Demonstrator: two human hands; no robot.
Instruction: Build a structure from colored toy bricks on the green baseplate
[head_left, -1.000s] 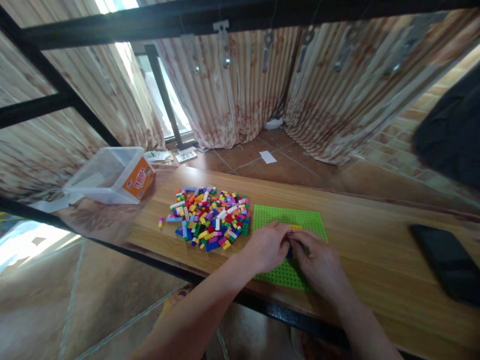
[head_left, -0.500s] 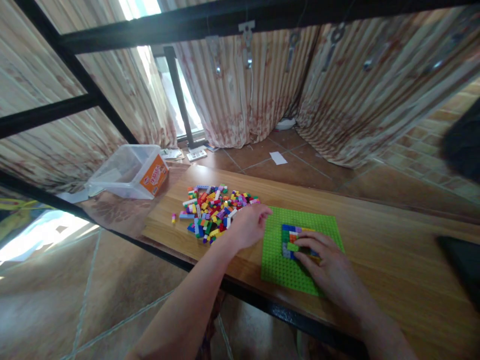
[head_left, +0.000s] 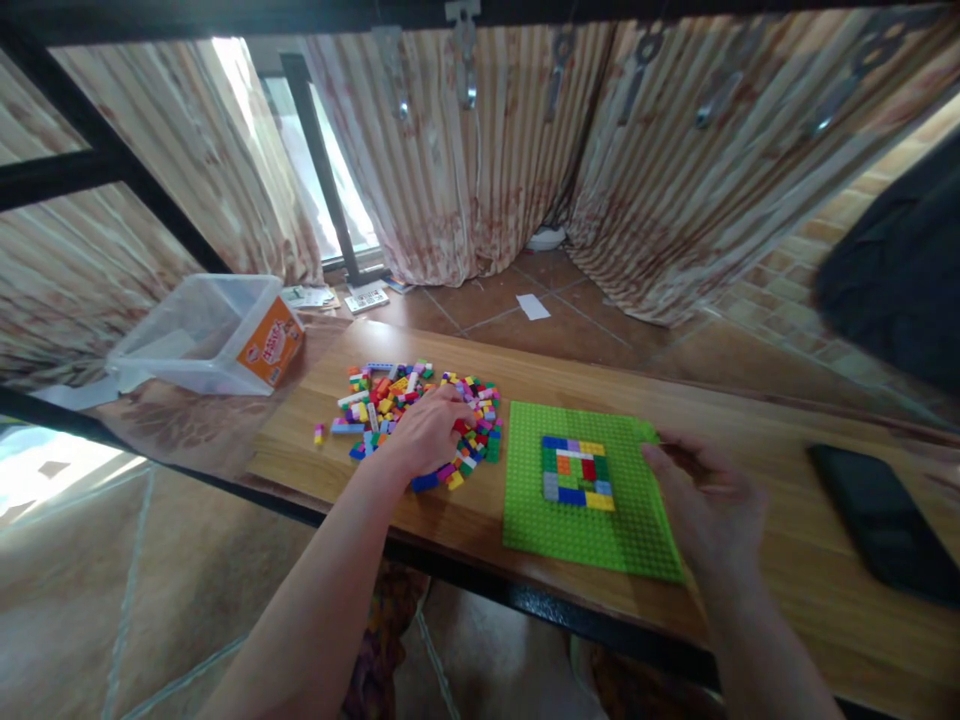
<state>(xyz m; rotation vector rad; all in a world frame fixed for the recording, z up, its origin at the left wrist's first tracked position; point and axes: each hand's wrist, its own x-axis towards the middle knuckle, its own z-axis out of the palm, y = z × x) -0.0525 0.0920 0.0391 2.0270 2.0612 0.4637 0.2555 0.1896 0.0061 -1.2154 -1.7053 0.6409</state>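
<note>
Over the loose pile of toy building bricks (head_left: 375, 385), my left hand (head_left: 431, 430) reaches in with its fingers parted and bent down among the pieces; the fingertips are partly hidden. My right hand (head_left: 701, 490) is at the right edge of the green baseplate (head_left: 525, 520), pinching a lime green brick (head_left: 646, 430) between thumb and fingers. On the baseplate sits a squarish block of joined bricks (head_left: 559, 495), in blue, grey, yellow, green, red, orange and white. Neither hand touches this block.
A clear plastic box (head_left: 187, 340) with an orange label stands beyond the table's left end. On the wooden table (head_left: 750, 430), a black phone (head_left: 881, 515) lies at the right. A small pink and yellow brick (head_left: 319, 433) lies apart from the pile. Black frame bars cross the top.
My left hand has moved left from beside the baseplate into the brick pile. My right hand has lifted off the brick block and shifted right with the lime green brick. The view has turned rightward.
</note>
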